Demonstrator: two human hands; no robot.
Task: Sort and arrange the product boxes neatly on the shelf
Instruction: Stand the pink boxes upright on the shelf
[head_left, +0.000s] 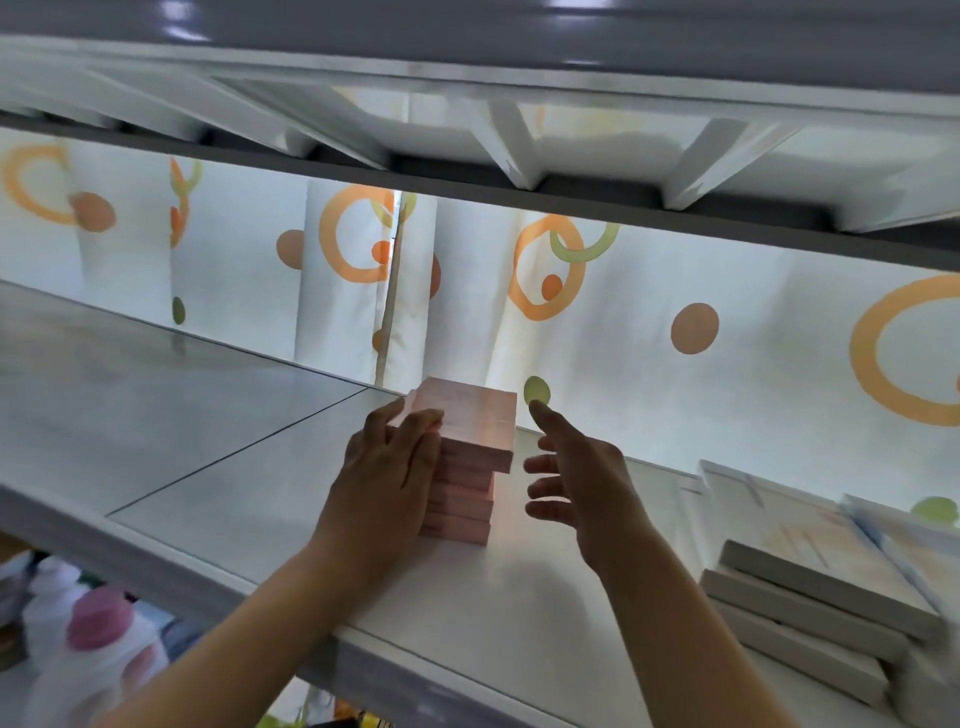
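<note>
Two hands at pink box stack (462, 457), mid-shelf (218, 457) | left hand (387, 467) fingers flat against stack's left side | right hand (576, 483) fingers spread wide, just right of stack, apart | press both sides evenly to square overhanging top boxes.

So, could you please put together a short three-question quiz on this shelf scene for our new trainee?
1. True or false: the upper boxes of the pink stack sit flush with the lower ones.
2. Which hand touches the pink stack? A) the left hand B) the right hand C) both
3. Fill in: the grey-edged boxes lie on the shelf to the ____ of the pink stack.

Key
1. False: they jut out to the right.
2. A: its fingers rest on the stack's left side, while the right hand is open, apart from it.
3. right
</note>
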